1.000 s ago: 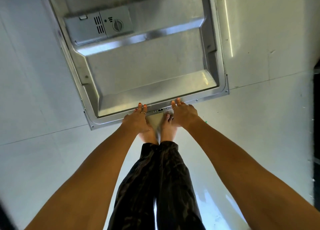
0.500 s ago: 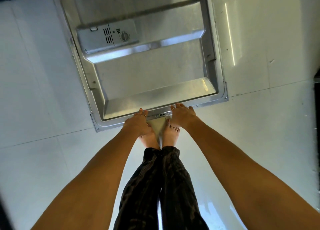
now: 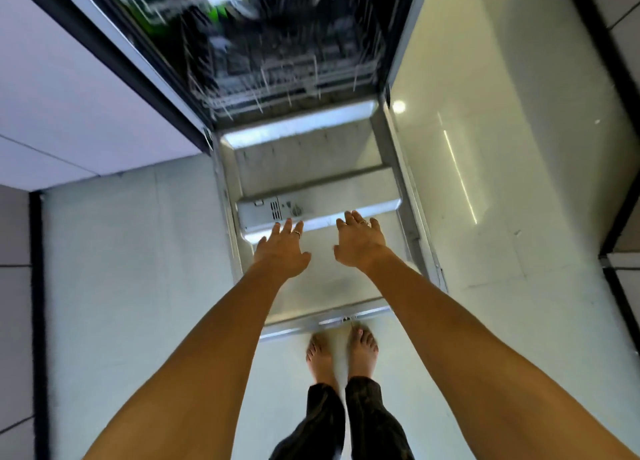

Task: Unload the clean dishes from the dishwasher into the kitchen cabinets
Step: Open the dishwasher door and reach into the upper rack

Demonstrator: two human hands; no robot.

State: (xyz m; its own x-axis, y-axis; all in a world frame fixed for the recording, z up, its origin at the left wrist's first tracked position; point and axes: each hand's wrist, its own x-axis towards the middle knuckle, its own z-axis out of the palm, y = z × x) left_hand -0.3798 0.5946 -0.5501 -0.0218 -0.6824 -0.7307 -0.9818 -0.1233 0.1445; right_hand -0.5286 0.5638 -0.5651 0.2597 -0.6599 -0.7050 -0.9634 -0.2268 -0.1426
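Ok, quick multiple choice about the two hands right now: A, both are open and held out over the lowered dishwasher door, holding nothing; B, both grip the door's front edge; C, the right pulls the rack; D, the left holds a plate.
A: the left hand and right hand show spread fingers over the dishwasher door, holding nothing.

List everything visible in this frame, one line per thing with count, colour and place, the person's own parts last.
dishwasher door: 1, steel-grey, folded down flat at centre.
detergent dispenser: 1, grey, on the door's inner face.
lower rack: 1, grey wire, inside the tub at top; contents blurred, some bright green.
floor: 1, pale glossy tile, both sides of the door.
cabinet front: 1, white, top left.
left hand: 1, fingers spread, over the door, holding nothing.
right hand: 1, fingers spread, over the door, holding nothing.
feet: 2, bare, at the door's near edge.
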